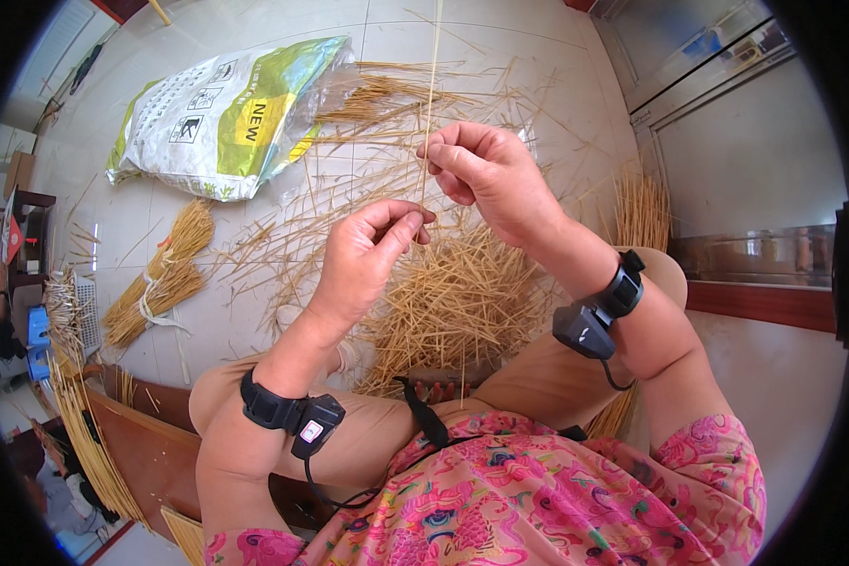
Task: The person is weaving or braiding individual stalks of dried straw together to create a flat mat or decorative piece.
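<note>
1. The right hand [498, 184] grasps a thin straw stalk [434, 75] between thumb and forefinger, its other fingers curled in.
2. The left hand [360, 253] sits lower and nearer the body, thumb and fingertips pinched together on the same stalk, as far as the curled fingers let me see.
3. The stalk stands above the middle of a loose straw pile [457, 307], its upper length running out past the top edge of the view.
4. A gap separates the two hands, and neither touches the pile beneath them.
5. The pile lies between the person's knees, which bound it on both sides; its far edge thins into scattered stalks across the tiled floor [335, 24].
6. Beyond the left hand, a white and green bag [212, 127] lies with its mouth toward the straw; tied bundles [165, 274] lie nearer, left of the pile.
7. On the right, a metal cabinet [736, 151] limits the room beyond the right forearm, with upright straw [641, 212] beside it.
8. Tiles show between the bag and the cabinet, strewn with straw.
</note>
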`<state>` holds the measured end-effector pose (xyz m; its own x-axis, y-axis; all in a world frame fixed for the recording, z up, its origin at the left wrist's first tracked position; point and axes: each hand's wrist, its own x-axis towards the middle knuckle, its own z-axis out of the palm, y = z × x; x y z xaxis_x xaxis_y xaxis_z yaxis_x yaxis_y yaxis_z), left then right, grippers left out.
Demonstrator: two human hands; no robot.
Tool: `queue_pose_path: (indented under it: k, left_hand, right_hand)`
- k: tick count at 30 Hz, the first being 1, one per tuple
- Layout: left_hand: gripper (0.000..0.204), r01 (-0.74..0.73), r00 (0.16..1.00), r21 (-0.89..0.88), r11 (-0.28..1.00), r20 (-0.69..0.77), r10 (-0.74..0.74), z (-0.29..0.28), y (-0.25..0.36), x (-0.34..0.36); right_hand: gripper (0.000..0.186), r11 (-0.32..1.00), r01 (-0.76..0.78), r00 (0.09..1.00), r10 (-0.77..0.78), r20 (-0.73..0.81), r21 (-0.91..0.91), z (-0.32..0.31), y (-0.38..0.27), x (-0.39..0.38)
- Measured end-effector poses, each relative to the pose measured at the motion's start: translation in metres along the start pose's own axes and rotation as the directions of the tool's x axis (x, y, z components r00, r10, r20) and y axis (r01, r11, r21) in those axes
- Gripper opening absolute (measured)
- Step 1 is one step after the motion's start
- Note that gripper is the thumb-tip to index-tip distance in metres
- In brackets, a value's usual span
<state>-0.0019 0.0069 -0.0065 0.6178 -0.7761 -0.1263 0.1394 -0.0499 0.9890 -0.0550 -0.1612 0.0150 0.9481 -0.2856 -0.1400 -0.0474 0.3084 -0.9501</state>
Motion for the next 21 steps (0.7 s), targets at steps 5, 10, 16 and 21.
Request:
queue_pose_path:
  k: [5, 10, 16, 21]
  left_hand:
    - [0.018, -0.009, 1.000, 0.000, 1.000, -0.010, 0.009, 0.0003, 0.0003, 0.0000]
    - [0.018, -0.028, 1.000, -0.014, 1.000, 0.000, 0.028, 0.0014, -0.0004, 0.0002]
    - [0.017, -0.042, 0.997, -0.070, 0.997, -0.069, 0.037, -0.0022, -0.0013, 0.0008]
    - [0.018, -0.007, 0.998, -0.116, 0.993, -0.060, 0.000, -0.0003, 0.0006, 0.0009]
  right_hand:
    - [0.010, 1.000, -0.007, 1.000, 0.007, 0.014, 0.002, 0.0037, -0.0015, -0.0026]
    - [0.009, 1.000, -0.007, 1.000, 0.007, 0.016, 0.030, 0.0059, -0.0007, -0.0044]
    - [0.011, 0.992, -0.044, 0.999, 0.045, 0.009, -0.116, -0.0003, 0.0030, -0.0029]
    - [0.013, 0.975, -0.024, 0.999, 0.034, 0.040, -0.222, 0.0047, -0.0008, -0.0034]
